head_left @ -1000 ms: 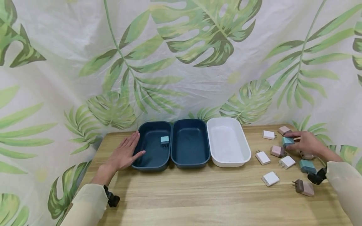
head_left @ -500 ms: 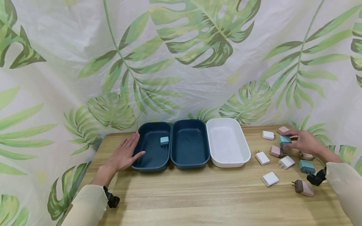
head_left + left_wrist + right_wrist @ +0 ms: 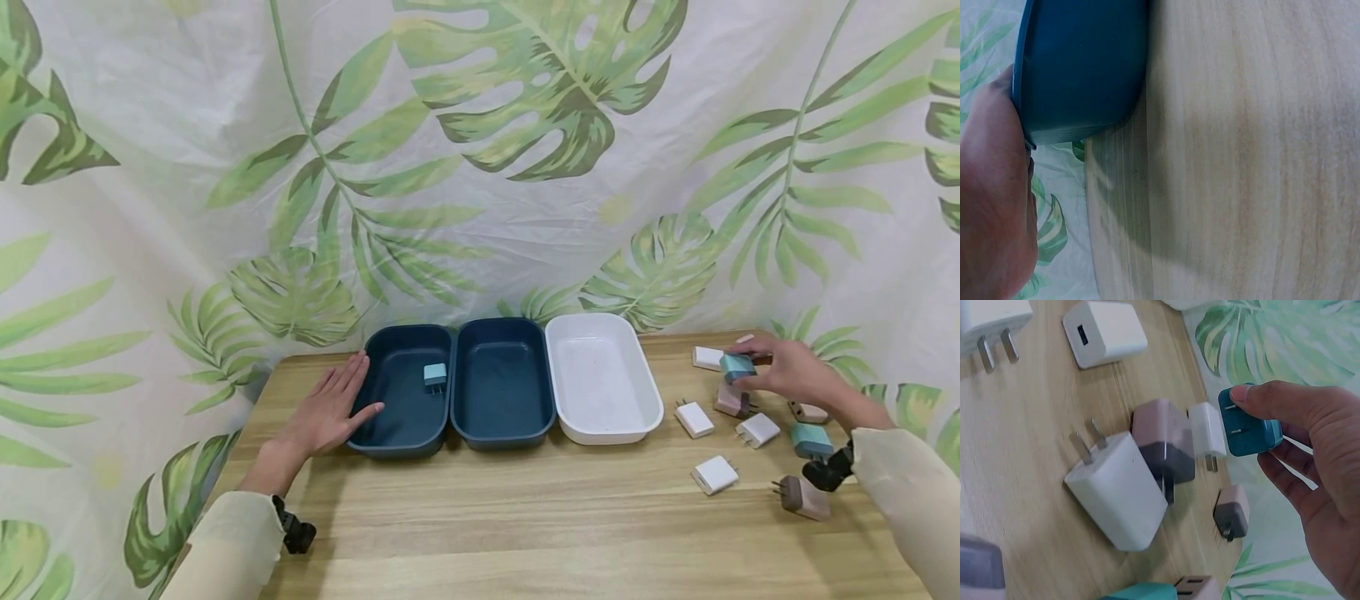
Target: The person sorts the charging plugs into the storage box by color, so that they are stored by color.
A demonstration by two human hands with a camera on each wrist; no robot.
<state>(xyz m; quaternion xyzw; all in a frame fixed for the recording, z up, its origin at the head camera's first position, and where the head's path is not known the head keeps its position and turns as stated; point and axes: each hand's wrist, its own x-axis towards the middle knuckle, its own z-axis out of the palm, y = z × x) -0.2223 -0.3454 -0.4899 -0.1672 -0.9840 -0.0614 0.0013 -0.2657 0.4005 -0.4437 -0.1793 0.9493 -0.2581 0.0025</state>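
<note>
My right hand (image 3: 798, 372) pinches a teal USB wall charger (image 3: 738, 368) between thumb and fingers, above the scattered chargers at the table's right side. In the right wrist view, the held charger's two prongs show beside the thumb, and its teal body (image 3: 1249, 434) is off the wood. My left hand (image 3: 321, 415) lies with straight fingers against the left rim of the left dark blue tray (image 3: 408, 332). Inside that tray, towards its right wall, sits another teal charger (image 3: 435, 377). The left wrist view shows the hand at the tray's outer wall (image 3: 1082, 69).
A second dark blue tray (image 3: 504, 440) and a white tray (image 3: 604, 435) stand in the same row. Several white chargers (image 3: 715, 475), pink-and-brown chargers (image 3: 804, 498) and a teal charger (image 3: 812, 440) lie on the wooden table (image 3: 540, 525). A leaf-patterned curtain (image 3: 450, 167) hangs behind.
My right hand has lifted the teal charger and carried it left, over the white and pink chargers. My left hand has stayed at the left tray's rim.
</note>
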